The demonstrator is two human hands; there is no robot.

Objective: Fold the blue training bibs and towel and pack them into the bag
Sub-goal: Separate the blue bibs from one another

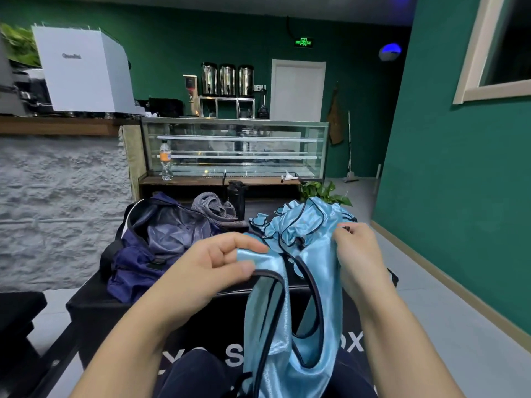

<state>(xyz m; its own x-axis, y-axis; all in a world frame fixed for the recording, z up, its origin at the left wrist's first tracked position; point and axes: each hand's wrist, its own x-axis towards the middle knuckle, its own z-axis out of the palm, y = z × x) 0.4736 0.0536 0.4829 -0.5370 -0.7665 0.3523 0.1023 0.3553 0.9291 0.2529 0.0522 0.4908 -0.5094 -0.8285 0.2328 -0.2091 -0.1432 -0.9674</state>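
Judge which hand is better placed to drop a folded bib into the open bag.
Left, probably. The left hand pinches the blue bib right beside the open navy bag, which sits on its side of the black table. The right hand grips the bib's far edge, away from the bag.

- A café or drinks shop, by its fittings.
- Beyond the grips stands a glass display case with bare shelves, the kind used for cakes.
- Farther back, three steel insulated drink dispensers stand in a row on a steel rack, with a blender just beside them.
- Up and to the left of the grips, a wooden bar surface on a rough stone-faced front carries a large white machine.
- A lit green exit sign hangs above a white door in dark green walls, as in public premises.
- A plastic drink bottle stands by the case.
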